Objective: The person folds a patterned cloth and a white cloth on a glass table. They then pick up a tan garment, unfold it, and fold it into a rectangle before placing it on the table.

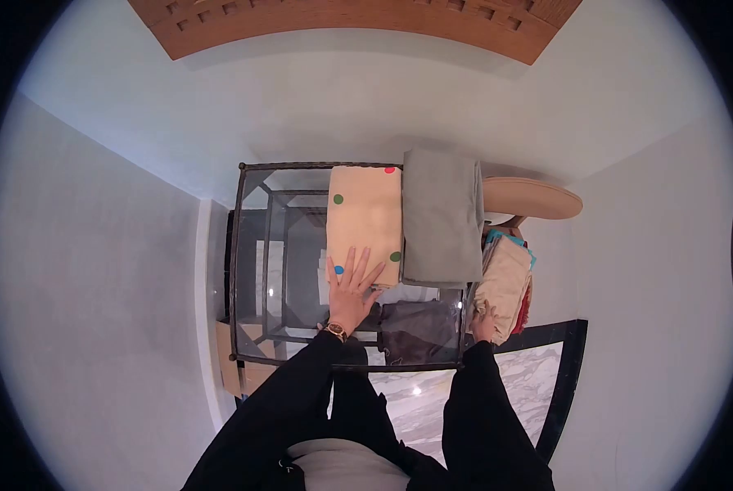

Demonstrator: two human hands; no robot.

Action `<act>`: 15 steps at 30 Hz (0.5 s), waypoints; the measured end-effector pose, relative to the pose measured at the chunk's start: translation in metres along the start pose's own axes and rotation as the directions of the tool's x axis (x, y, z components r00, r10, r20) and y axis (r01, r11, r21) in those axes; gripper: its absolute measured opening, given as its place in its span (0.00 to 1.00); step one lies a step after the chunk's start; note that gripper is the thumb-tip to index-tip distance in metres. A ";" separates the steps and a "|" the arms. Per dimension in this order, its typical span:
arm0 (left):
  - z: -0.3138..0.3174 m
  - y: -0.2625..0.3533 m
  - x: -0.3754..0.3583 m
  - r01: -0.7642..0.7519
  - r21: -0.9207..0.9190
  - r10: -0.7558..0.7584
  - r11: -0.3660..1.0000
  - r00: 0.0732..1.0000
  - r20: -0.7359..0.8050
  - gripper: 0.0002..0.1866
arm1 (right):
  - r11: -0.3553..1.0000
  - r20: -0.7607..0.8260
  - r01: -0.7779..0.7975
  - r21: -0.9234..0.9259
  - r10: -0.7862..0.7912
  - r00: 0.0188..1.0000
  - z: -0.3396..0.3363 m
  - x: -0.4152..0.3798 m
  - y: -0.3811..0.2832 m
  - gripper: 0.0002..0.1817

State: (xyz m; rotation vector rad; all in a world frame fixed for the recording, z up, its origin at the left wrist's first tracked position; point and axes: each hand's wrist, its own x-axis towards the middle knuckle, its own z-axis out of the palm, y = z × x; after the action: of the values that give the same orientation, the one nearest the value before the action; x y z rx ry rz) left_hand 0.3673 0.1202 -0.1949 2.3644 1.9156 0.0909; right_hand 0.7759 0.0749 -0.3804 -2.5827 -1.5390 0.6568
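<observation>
**Fingers wide left, bent right**

Left hand point(348, 307) lies flat across the near end of the peach, dotted, folded cloth point(365, 217), which stretches lengthwise ahead. Right hand point(484, 326) touches the beige folded cloth's point(505, 274) near end; grip unclear.

Wooden panel point(350, 33) cropped, chair point(538, 198) partly hidden

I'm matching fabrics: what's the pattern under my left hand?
Peach cloth; red, green, blue dots; head view.

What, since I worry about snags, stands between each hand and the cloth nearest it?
Nothing visible: the left hand rests on the dotted cloth, and the right hand touches the beige cloth beside the glass table.
</observation>
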 end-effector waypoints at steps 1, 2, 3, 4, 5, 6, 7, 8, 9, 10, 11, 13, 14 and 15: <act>0.001 0.000 0.000 0.001 -0.015 -0.001 1.000 1.000 -0.005 0.37 | 0.994 -0.017 0.003 0.114 -0.001 1.000 0.017 0.011 0.025 0.33; 0.002 -0.001 0.000 0.001 -0.029 -0.001 1.000 1.000 -0.009 0.36 | 0.974 -0.035 0.007 0.227 0.001 0.999 0.042 0.028 0.061 0.30; 0.003 -0.002 0.000 0.000 -0.044 -0.001 0.999 1.000 -0.015 0.36 | 0.942 -0.053 0.013 0.336 0.005 0.999 0.055 0.037 0.080 0.27; 0.003 -0.002 -0.001 -0.003 -0.061 0.002 0.998 1.000 -0.019 0.36 | 0.874 -0.011 0.000 0.485 0.006 1.000 0.040 0.032 0.071 0.26; 0.003 -0.003 -0.001 -0.007 -0.077 0.005 0.997 1.000 -0.024 0.36 | 0.784 0.030 -0.018 0.621 0.000 1.000 0.019 0.027 0.066 0.25; 0.003 -0.004 -0.001 -0.012 -0.094 0.010 0.995 1.000 -0.030 0.36 | 0.672 0.067 -0.041 0.740 -0.013 0.998 0.000 0.018 0.057 0.24; -0.001 -0.004 -0.001 -0.029 -0.122 0.024 0.992 0.999 -0.043 0.36 | 0.638 0.040 -0.065 0.767 0.053 0.998 -0.010 0.011 0.053 0.23; -0.009 -0.004 -0.002 -0.046 -0.148 0.038 0.988 0.998 -0.059 0.35 | 0.601 0.015 -0.083 0.795 0.118 0.993 -0.017 0.006 0.049 0.23; -0.014 -0.005 -0.001 -0.064 -0.172 0.051 0.983 0.996 -0.076 0.35 | 0.561 -0.008 -0.097 0.822 0.182 0.983 -0.018 0.008 0.051 0.23; -0.014 -0.010 0.000 -0.034 -0.291 0.015 0.956 0.998 -0.066 0.33 | 0.541 -0.016 -0.066 0.839 0.146 0.989 -0.018 0.008 0.053 0.21; -0.015 -0.017 0.003 -0.004 -0.403 -0.018 0.915 0.999 -0.052 0.31 | 0.554 0.009 -0.060 0.830 0.094 0.996 -0.015 0.007 0.054 0.22; -0.022 -0.026 0.009 0.123 -0.572 -0.194 0.811 0.979 -0.064 0.26 | 0.582 0.068 -0.051 0.811 -0.008 0.998 -0.013 -0.001 0.046 0.23; -0.025 -0.029 0.013 0.209 -0.634 -0.337 0.744 0.937 -0.086 0.24 | 0.594 0.090 -0.064 0.802 -0.014 0.996 -0.011 -0.003 0.041 0.23; -0.029 -0.033 0.018 0.280 -0.695 -0.474 0.662 0.875 -0.099 0.21 | 0.604 0.109 -0.074 0.793 -0.021 0.994 -0.017 -0.006 0.027 0.23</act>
State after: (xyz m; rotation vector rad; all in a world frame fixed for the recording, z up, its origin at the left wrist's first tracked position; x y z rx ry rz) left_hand 0.3359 0.1453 -0.1704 1.4971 1.9854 0.9462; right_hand 0.8021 0.0591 -0.3698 -1.8757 -0.8749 1.1753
